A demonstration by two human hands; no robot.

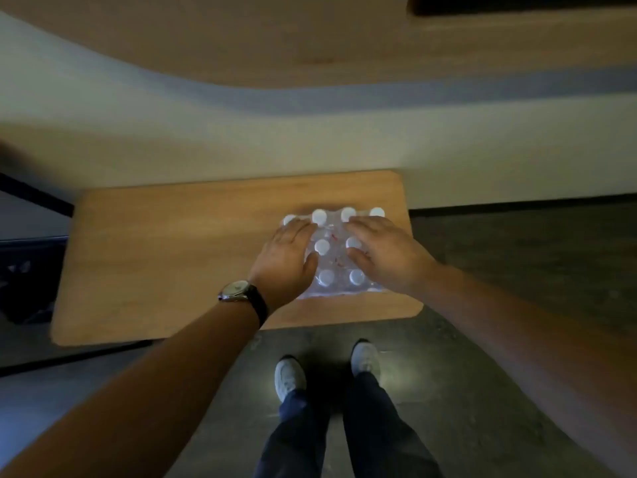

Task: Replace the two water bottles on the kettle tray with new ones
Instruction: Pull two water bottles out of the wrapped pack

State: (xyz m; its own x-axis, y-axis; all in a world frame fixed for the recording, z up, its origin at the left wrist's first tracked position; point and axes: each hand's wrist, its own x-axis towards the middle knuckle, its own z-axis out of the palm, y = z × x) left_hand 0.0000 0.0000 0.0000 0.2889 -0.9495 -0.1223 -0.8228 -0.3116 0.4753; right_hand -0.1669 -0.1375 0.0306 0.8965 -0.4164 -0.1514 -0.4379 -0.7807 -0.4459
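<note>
- Currently the person stands at a low rectangular light-wood table (155, 257), bare on its left half; picture is motion-blurred.
- Left hand (287, 253), with a dark-strapped wristwatch (241, 293) at the wrist, lies palm-down on the left part of the shrink-wrapped clear plastic pack of white-capped water bottles (336, 251). Fingers spread flat, thumb against the wrap; it encloses nothing.
- Pack sits on the table's right half, near the right and front edges. Caps show in rows between and beyond the hands.
- Right hand (382, 251) rests likewise on the pack's right part, fingers extended, thumb toward the middle caps; no bottle gripped.
- Kettle tray and the old bottles are not in view.
- Judgement: step in hand is opening the wrap to get new bottles out.
- Risk: tearing hard could drag the pack toward the near front edge and tip it off; a suddenly parting film could let loose bottles topple and roll.
</note>
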